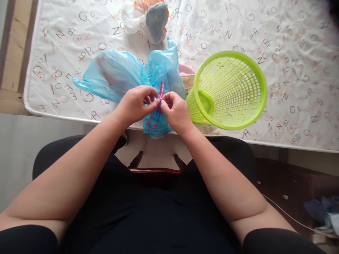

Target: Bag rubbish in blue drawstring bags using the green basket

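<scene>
Pinching a pink drawstring (158, 106) between thumb and fingertips, the left hand (137, 104) and the right hand (176, 110) are seen side by side, nearly touching, at the near edge of a mattress (291, 63). The string is held at the gathered neck of a blue plastic bag (119, 76); 1 loop of it hangs down below the hands, and 1 short end stands up above them. The bag is spread across the mattress to the left and behind the hands, and its lower part hangs over the mattress edge. The mattress cover is white and printed with scattered letters. Just to the right of the right hand, a lime-green mesh basket (233, 88) is lying on its side, its open mouth turned towards the camera. A pinkish item (186, 72) is partly hidden between bag and basket. Further back, a grey bundle (156, 21) is resting on the cover.
</scene>
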`<state>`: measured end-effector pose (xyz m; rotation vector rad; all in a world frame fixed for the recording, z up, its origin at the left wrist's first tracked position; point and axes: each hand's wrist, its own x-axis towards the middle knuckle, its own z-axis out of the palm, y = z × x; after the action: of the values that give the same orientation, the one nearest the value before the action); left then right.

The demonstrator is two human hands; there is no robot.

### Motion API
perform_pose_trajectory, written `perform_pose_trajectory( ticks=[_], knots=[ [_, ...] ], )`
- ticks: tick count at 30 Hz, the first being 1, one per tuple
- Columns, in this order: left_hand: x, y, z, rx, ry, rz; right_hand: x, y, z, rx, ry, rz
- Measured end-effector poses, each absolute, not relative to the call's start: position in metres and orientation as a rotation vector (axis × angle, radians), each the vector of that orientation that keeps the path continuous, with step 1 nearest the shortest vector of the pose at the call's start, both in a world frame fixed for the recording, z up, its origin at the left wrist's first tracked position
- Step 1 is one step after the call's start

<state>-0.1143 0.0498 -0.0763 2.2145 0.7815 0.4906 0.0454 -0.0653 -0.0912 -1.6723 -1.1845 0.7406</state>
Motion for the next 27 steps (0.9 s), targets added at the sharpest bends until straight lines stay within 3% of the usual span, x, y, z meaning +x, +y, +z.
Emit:
perform_pose_trajectory(
  ticks=[27],
  knots=[
    [-0.1149,0.0517,-0.0790,2.207,0.784,0.453,0.0485,-0.0636,-0.0938,-1.677,-1.049,0.765]
  ],
)
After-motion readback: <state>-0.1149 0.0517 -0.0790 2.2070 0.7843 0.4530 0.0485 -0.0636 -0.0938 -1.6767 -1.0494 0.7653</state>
